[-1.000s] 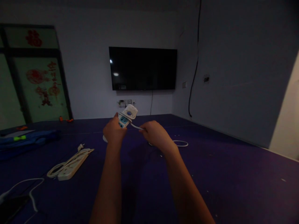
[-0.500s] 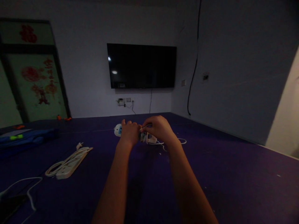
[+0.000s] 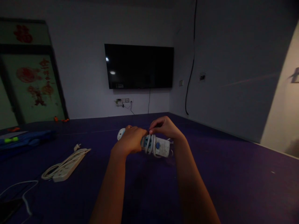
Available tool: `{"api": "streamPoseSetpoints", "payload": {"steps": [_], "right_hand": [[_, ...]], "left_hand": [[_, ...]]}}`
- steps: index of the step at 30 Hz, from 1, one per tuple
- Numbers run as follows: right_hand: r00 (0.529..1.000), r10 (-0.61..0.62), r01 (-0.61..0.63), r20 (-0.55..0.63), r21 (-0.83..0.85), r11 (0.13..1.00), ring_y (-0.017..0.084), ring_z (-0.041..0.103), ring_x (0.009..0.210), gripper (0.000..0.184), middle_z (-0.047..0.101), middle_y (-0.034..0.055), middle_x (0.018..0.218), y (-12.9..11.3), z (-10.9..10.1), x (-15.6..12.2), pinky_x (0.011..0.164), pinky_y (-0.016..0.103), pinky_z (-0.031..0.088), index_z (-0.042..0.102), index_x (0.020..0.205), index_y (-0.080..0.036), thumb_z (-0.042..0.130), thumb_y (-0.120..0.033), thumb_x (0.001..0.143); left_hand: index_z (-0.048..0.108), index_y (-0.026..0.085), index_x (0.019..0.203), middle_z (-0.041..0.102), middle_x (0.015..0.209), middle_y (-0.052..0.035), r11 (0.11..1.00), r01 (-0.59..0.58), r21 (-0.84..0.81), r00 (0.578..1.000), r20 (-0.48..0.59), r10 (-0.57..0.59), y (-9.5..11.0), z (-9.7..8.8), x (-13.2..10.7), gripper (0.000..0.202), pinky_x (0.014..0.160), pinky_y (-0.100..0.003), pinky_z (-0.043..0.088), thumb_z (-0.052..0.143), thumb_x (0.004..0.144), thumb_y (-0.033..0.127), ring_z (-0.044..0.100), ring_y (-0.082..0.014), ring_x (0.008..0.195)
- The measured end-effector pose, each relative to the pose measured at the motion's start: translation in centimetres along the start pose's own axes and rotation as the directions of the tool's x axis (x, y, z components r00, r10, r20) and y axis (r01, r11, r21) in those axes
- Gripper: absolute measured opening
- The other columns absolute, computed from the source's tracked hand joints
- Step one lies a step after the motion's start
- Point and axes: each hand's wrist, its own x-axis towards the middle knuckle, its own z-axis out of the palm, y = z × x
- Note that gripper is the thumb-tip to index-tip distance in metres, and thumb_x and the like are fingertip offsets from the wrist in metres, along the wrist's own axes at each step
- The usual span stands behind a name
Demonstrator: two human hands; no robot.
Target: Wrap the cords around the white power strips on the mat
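A white power strip [image 3: 163,147] with blue parts is held slightly above the purple surface in front of me. My left hand [image 3: 130,140] is closed around its left-middle part, leaving a rounded white end out on the left. White cord [image 3: 151,145] is wound in several loops around the strip, just right of my left fingers. My right hand [image 3: 165,127] is above these loops, thumb and fingers pinched together at the cord. Part of the loose cord and the plug is hidden by my right wrist.
Another white power strip [image 3: 67,169], its cord folded on top, lies to the left on the purple surface [image 3: 149,193]. A thin white cable [image 3: 26,199] and a dark flat object [image 3: 9,209] are at lower left. Blue cloth [image 3: 30,138] lies farther back; a television [image 3: 140,67] hangs on the wall.
The strip has turned so its right end with a round blue button shows, and the cord loops are now visible. My right hand has shifted slightly right, still pinching. The view has shifted slightly.
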Motion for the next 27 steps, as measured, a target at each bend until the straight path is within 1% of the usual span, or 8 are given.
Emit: {"api": "streamPoseSetpoints", "payload": {"steps": [2, 5, 7, 10, 13, 16, 20, 27], "right_hand": [[1.000, 0.018, -0.018, -0.006, 0.083, 0.996, 0.012, 0.058, 0.055, 0.018, 0.065, 0.0010, 0.057, 0.3, -0.2, -0.1, 0.055, 0.025, 0.046, 0.068, 0.054, -0.017, 0.082, -0.028, 0.049], [0.998, 0.049, -0.042, -0.042, 0.153, 0.987, 0.011, 0.058, 0.052, 0.022, 0.065, 0.0005, 0.056, 0.6, -0.3, -0.1, 0.052, 0.024, 0.045, 0.068, 0.055, -0.017, 0.083, -0.030, 0.045], [0.996, 0.062, -0.050, -0.057, 0.180, 0.982, 0.011, 0.058, 0.051, 0.023, 0.065, -0.0002, 0.055, 0.7, -0.3, -0.1, 0.050, 0.023, 0.044, 0.069, 0.058, -0.018, 0.083, -0.030, 0.045], [0.997, 0.048, -0.033, -0.063, 0.215, 0.976, 0.010, 0.057, 0.050, 0.022, 0.064, -0.0014, 0.055, 0.5, -0.1, -0.2, 0.049, 0.023, 0.044, 0.069, 0.059, -0.019, 0.083, -0.030, 0.046], [0.997, 0.026, -0.008, -0.075, 0.240, 0.971, 0.010, 0.057, 0.050, 0.020, 0.063, -0.0021, 0.055, 0.0, 0.0, -0.2, 0.049, 0.023, 0.043, 0.069, 0.059, -0.019, 0.082, -0.027, 0.046], [0.996, 0.029, -0.008, -0.087, 0.237, 0.972, 0.010, 0.056, 0.050, 0.018, 0.063, -0.0023, 0.055, -0.3, -0.1, -0.2, 0.049, 0.023, 0.042, 0.069, 0.059, -0.019, 0.081, -0.025, 0.047], [0.994, 0.043, -0.018, -0.098, 0.247, 0.969, 0.009, 0.055, 0.050, 0.018, 0.063, -0.0024, 0.056, -0.3, -0.2, -0.4, 0.049, 0.023, 0.042, 0.069, 0.060, -0.019, 0.081, -0.025, 0.048], [0.993, 0.107, -0.084, -0.056, 0.308, 0.948, 0.009, 0.053, 0.048, 0.019, 0.062, -0.0024, 0.056, 0.2, 0.0, -0.4, 0.047, 0.022, 0.040, 0.070, 0.063, -0.019, 0.080, -0.029, 0.051]], "left_hand": [[0.065, 0.023, 0.087, 0.069, 0.088, -0.0069, 0.999, -0.014, -0.052, 1.000, 0.016, 0.015, 0.2, -0.1, -0.1, 0.039, 0.087, -0.049, 0.040, 0.060, 0.053, 0.005, 0.062, -0.0320, 0.092], [0.064, 0.022, 0.087, 0.068, 0.086, -0.0061, 0.984, -0.025, -0.176, 0.996, 0.081, 0.040, 0.1, -0.2, -0.2, 0.037, 0.078, -0.042, 0.045, 0.069, 0.052, 0.013, 0.063, -0.0298, 0.086], [0.064, 0.021, 0.091, 0.069, 0.089, -0.0063, 0.961, -0.035, -0.275, 0.993, 0.099, 0.064, -0.1, -0.2, -0.2, 0.047, 0.073, -0.038, 0.047, 0.078, 0.046, 0.021, 0.063, -0.0282, 0.083], [0.064, 0.021, 0.098, 0.069, 0.094, -0.0068, 0.916, -0.071, -0.396, 0.993, 0.061, 0.104, -0.3, -0.4, -0.4, 0.064, 0.070, -0.034, 0.047, 0.085, 0.039, 0.035, 0.063, -0.0263, 0.083], [0.066, 0.022, 0.097, 0.069, 0.088, -0.0050, 0.871, -0.093, -0.483, 0.991, 0.043, 0.130, -0.3, -0.5, -0.5, 0.061, 0.064, -0.030, 0.046, 0.083, 0.042, 0.044, 0.063, -0.0226, 0.076], [0.067, 0.022, 0.094, 0.069, 0.082, -0.0035, 0.864, -0.082, -0.496, 0.993, 0.037, 0.116, -0.1, -0.5, -0.5, 0.058, 0.058, -0.027, 0.044, 0.082, 0.044, 0.047, 0.063, -0.0206, 0.070], [0.068, 0.022, 0.089, 0.070, 0.080, -0.0047, 0.894, -0.066, -0.443, 0.996, 0.022, 0.084, 0.2, -0.5, -0.3, 0.057, 0.055, -0.028, 0.042, 0.082, 0.042, 0.050, 0.062, -0.0218, 0.068], [0.066, 0.022, 0.092, 0.069, 0.086, -0.0057, 0.885, -0.091, -0.456, 0.993, 0.023, 0.113, 0.1, -0.8, -0.4, 0.057, 0.063, -0.032, 0.045, 0.082, 0.044, 0.048, 0.064, -0.0243, 0.075]]}}
